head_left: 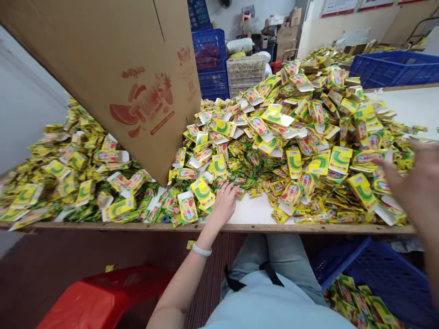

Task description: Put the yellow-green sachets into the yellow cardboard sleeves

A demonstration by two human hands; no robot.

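Small yellow-green boxes [270,114] with open flaps lie heaped across the table, with green and yellow packets [245,169] among them. My left hand [225,201], with a bracelet on its wrist, reaches over the table edge to the green packets; its fingers are bent, and whatever lies under the fingertips is too small to make out. At the far right, my right hand [411,183] is smeared by motion, close to the boxes on that side. Whether it holds anything does not show.
A tall cardboard carton [147,68] stands on the table at left. Below the right edge is a blue crate [387,278] with packed boxes; a red stool [89,297] stands lower left. Another blue crate [394,71] sits back right. The table's wooden edge [240,227] runs in front.
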